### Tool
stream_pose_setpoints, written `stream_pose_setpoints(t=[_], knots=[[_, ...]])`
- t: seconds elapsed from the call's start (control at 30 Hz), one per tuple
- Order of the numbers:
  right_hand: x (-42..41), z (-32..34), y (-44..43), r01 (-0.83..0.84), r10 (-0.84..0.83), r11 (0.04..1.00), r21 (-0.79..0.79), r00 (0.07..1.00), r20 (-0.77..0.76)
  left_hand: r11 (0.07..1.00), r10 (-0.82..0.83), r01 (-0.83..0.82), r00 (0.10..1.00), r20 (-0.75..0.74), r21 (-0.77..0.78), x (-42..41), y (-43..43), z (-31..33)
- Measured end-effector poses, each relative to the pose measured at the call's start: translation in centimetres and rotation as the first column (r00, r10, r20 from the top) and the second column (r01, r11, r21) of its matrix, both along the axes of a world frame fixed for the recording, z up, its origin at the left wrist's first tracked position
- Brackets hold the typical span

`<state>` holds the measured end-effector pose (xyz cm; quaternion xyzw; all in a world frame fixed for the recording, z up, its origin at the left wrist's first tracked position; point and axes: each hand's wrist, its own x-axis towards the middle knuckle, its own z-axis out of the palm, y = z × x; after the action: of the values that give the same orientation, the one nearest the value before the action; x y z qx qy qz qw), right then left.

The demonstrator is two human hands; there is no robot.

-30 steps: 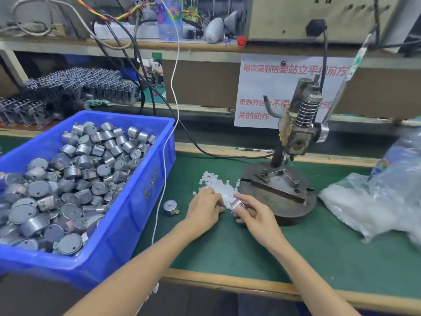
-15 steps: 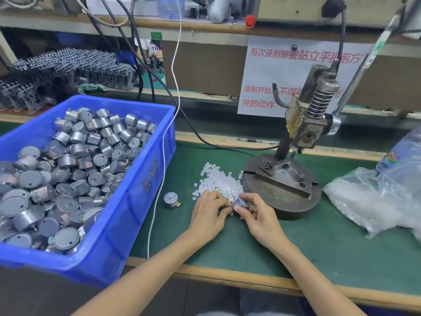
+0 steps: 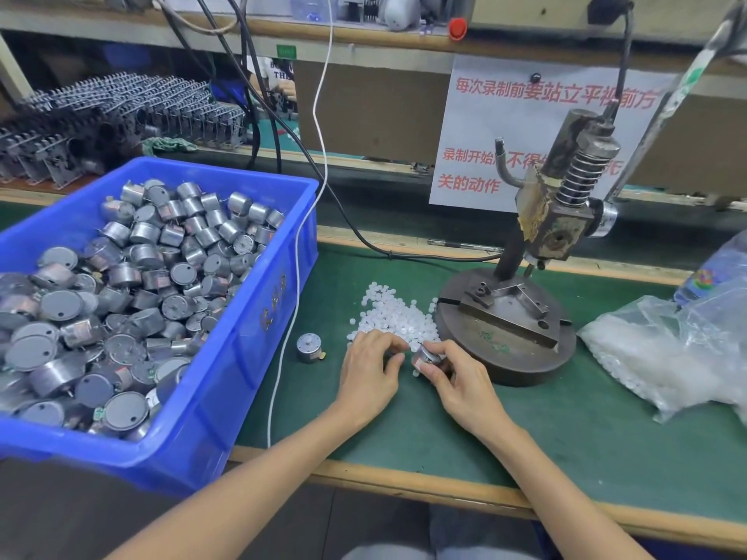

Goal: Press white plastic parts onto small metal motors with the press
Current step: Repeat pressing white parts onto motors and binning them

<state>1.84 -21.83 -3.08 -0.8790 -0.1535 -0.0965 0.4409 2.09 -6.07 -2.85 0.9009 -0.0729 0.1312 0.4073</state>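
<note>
Nearest the camera, 2 bare forearms reach over the pale wooden edge of the green felt-topped bench (image 3: 606,458). The right hand (image 3: 456,381) is curled closed around a small silver cylindrical metal motor (image 3: 426,356), pinched between thumb and fingers just above the mat; its round end face tilts up and to the left, so its short axis leans that way. The left hand (image 3: 370,369) is loosely curled with its fingertips bent together right beside the motor; whether it holds a white part, I cannot tell.

Just left of the hands, 1 loose silver motor (image 3: 309,347) stands upright on the mat, flat face up. Just beyond the fingers lies a heap of small white plastic parts (image 3: 394,315), matte and bead-like, touching the base of the worn grey iron hand press (image 3: 509,329), whose round plate carries a rectangular steel fixture and, above it, a coiled spring on a rusty head.

At the left, a glossy blue plastic bin (image 3: 250,357) is piled with shiny motors. At the right lies a crumpled clear plastic bag (image 3: 667,357) of white pieces. Behind the press hangs a white paper sign (image 3: 477,131) with red characters.
</note>
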Motion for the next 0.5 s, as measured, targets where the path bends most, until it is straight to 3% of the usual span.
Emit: stream_pose_setpoints(t=[0.5], knots=[[-0.06, -0.17, -0.10, -0.025, 0.028, 0.999, -0.041, 0.996, 0.084, 0.994, -0.042, 0.042, 0.999, 0.000, 0.101, -0.07, 0.07, 0.01]])
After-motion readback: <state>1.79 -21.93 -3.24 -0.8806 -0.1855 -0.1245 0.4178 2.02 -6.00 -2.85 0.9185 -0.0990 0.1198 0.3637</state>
